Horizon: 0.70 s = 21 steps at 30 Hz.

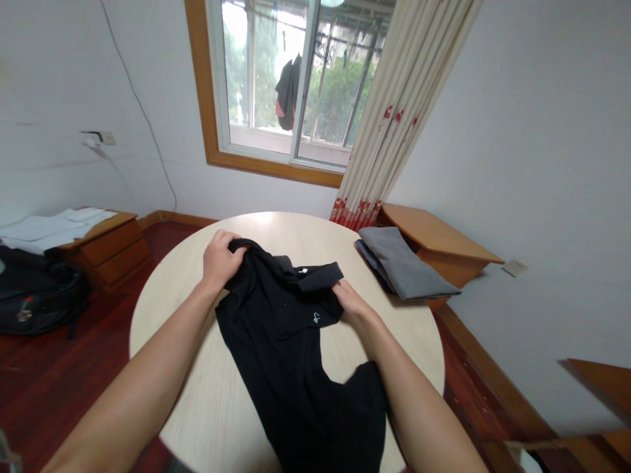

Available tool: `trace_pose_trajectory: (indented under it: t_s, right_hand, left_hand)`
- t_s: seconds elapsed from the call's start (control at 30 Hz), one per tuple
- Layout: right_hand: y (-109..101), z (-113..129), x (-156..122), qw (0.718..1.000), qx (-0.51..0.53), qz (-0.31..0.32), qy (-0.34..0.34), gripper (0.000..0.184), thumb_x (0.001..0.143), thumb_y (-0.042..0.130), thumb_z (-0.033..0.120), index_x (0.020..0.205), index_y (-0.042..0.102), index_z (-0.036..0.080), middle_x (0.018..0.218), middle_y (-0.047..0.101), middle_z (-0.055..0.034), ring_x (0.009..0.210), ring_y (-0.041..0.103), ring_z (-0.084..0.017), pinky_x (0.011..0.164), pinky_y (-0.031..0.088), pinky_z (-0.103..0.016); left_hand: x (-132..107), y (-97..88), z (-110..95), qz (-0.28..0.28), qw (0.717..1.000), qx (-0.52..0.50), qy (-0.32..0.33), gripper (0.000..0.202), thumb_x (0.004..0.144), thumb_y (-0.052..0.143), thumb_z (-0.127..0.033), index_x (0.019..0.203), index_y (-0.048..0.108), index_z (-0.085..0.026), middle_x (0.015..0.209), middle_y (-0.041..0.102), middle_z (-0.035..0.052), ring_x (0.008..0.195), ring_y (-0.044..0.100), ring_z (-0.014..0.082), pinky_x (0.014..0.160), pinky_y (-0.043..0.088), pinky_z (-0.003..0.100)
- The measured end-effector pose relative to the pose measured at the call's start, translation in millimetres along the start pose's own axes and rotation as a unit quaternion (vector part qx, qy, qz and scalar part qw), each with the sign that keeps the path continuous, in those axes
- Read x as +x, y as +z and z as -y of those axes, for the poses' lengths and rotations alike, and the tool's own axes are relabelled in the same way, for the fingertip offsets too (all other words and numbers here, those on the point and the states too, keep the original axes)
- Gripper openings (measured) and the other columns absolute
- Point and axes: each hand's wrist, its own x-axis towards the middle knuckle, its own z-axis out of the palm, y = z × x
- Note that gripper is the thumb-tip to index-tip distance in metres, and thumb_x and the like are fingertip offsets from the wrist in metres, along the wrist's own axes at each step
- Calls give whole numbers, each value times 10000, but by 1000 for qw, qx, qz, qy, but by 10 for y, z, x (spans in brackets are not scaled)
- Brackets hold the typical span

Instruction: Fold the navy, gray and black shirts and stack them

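A black collared shirt (296, 368) with a small white chest logo lies partly bunched over the round table, its lower end running toward me past the near edge. My left hand (221, 259) is closed on the shirt's far left shoulder area, thumb and fingers pinching the cloth. At the collar's right side, my right hand (349, 297) grips the fabric; its fingertips are partly hidden behind and under the cloth. The collar stands up between both hands, with a small white label inside.
The pale round table (172, 289) also carries folded grey cloth (404, 266) at its right edge. A wooden desk (438, 233) stands behind that. To the left are a drawer cabinet (116, 246) and a black bag (39, 295). A curtain (394, 118) hangs beside the window.
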Motion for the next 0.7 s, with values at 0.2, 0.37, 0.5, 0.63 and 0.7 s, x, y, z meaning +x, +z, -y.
trace_pose_trajectory:
  t_s: [0.2,0.37,0.5,0.63,0.7]
  right_hand:
    - [-131,232,-139,953,2,291,79,537,663,814,513,1017,667,137,584,486,81,520,396,-76,528,340,-220]
    - [-214,239,-184,946,-53,289,136,569,630,827,416,1084,636,131,565,484,102,499,408,-69,512,321,-215]
    - [-141,287,-221,943,-140,275,124,671,542,879,362,1125,604,179,673,567,74,573,496,-101,536,363,-222]
    - [11,398,-263,927,-285,232,70,347,591,833,238,866,623,200,706,559,51,597,483,-107,535,326,-224]
    - [46,417,-264,921,-313,222,59,222,629,773,192,762,596,197,692,553,42,594,476,-109,539,315,-227]
  left_hand:
    - [49,88,402,-4,990,-32,-135,155,754,649,-345,810,594,-211,884,649,54,889,612,253,877,494,382]
    - [20,106,372,-38,996,-28,-71,131,745,614,-304,832,604,-206,938,666,65,957,624,255,909,483,369]
    - [-9,89,253,-15,997,-38,-62,158,774,584,-321,876,616,-205,943,691,59,938,638,247,895,487,358]
    - [-54,117,208,15,996,-30,-86,183,787,584,-350,892,621,-204,950,702,61,930,643,246,879,487,352]
    - [-74,145,200,34,996,-26,-81,195,794,585,-378,877,620,-205,934,695,61,918,640,248,872,485,355]
